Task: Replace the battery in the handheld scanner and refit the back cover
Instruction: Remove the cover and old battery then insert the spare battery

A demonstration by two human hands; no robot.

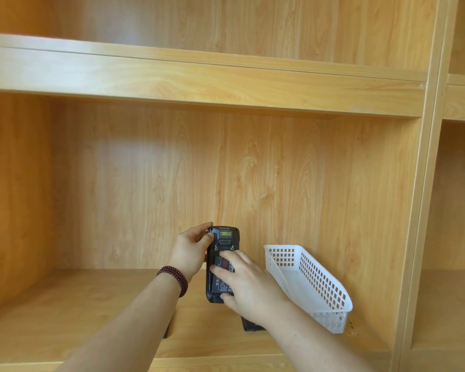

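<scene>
Here the right hand (pixel 249 284) lies fingers spread on the battery (pixel 222 277), pressing it into the open back of the handheld scanner (pixel 222 264), while the left hand (pixel 189 251) is curled around the scanner's upper left edge, holding it upright above the shelf (pixel 65 304). A white basket (pixel 309 285) sits just beside. Seating the battery seems the current step; next, fetching the cover, possibly the dark piece (pixel 253 324) under the right wrist.

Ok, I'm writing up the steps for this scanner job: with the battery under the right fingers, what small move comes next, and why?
Probably press the battery flat into its bay. The left hand steadies the scanner upright, its back is open, and the right hand fingers lie on the battery. Whether it's seated isn't clear.
</scene>
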